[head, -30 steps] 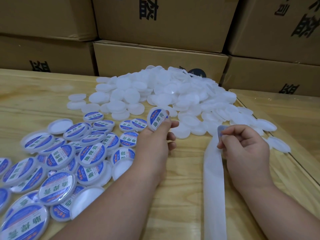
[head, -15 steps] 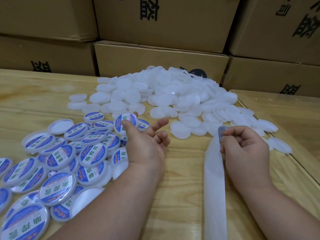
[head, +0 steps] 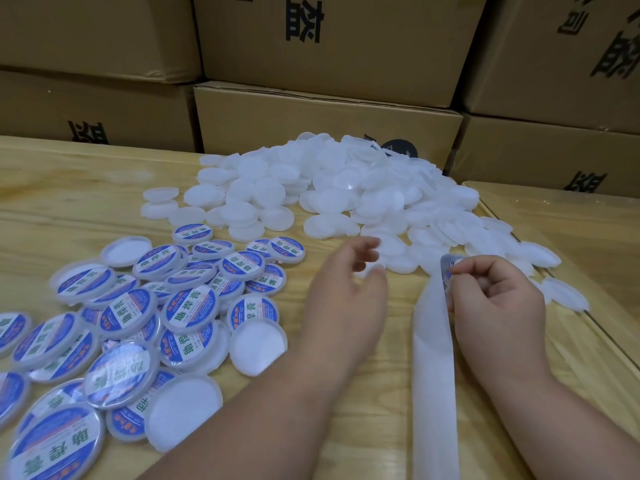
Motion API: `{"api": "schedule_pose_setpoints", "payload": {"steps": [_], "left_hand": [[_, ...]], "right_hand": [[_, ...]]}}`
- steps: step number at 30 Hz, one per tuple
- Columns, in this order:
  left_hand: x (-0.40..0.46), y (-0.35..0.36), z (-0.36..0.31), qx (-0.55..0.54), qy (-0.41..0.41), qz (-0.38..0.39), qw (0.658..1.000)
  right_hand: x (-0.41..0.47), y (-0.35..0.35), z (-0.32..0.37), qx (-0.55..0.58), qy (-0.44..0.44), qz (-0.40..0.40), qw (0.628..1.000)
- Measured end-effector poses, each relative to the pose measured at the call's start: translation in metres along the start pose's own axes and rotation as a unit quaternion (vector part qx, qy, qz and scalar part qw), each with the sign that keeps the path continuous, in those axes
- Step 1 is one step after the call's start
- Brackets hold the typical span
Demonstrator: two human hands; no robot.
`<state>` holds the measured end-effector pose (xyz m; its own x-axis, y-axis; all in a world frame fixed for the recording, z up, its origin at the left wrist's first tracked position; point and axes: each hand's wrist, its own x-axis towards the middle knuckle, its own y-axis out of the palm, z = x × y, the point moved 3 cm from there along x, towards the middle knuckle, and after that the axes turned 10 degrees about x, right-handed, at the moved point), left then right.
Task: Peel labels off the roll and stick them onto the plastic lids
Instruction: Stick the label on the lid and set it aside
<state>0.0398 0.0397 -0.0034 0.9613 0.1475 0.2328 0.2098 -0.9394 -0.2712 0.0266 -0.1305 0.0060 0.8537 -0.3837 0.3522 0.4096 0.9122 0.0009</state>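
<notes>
Right hand (head: 498,299) grip pinches label (head: 448,271) atop backing strip (head: 433,358).

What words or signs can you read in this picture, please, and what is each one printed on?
"助焊膏", upside down to the camera: the green characters on the blue and white labels of the labelled lids.
Small red and white print on those labels: too small to read.
Large black characters on the cardboard boxes: upside down and cut off, not surely readable.
Label pinched by the right hand: too curled to read.
</notes>
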Motion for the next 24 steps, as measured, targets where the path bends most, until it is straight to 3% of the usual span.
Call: {"api": "schedule_pose_setpoints", "payload": {"steps": [2,5,10,16,24], "left_hand": [[-0.007,0.010,-0.003,0.242,0.114,0.064,0.962],[-0.008,0.015,0.003,0.400,0.123,0.141,0.897],[-0.008,0.017,0.008,0.414,0.114,0.160,0.889],[-0.006,0.013,0.005,0.358,0.122,0.078,0.922],[-0.005,0.018,0.012,0.406,0.120,0.120,0.898]], "right_hand": [[-0.001,0.000,0.000,0.000,0.005,-0.005,1.000],[0.000,0.000,-0.002,0.000,0.003,-0.002,1.000],[0.002,-0.001,-0.007,-0.028,0.016,0.015,0.999],[0.002,0.001,-0.008,-0.056,-0.009,0.040,0.998],[0.002,0.004,-0.010,-0.142,-0.013,0.068,0.987]]}}
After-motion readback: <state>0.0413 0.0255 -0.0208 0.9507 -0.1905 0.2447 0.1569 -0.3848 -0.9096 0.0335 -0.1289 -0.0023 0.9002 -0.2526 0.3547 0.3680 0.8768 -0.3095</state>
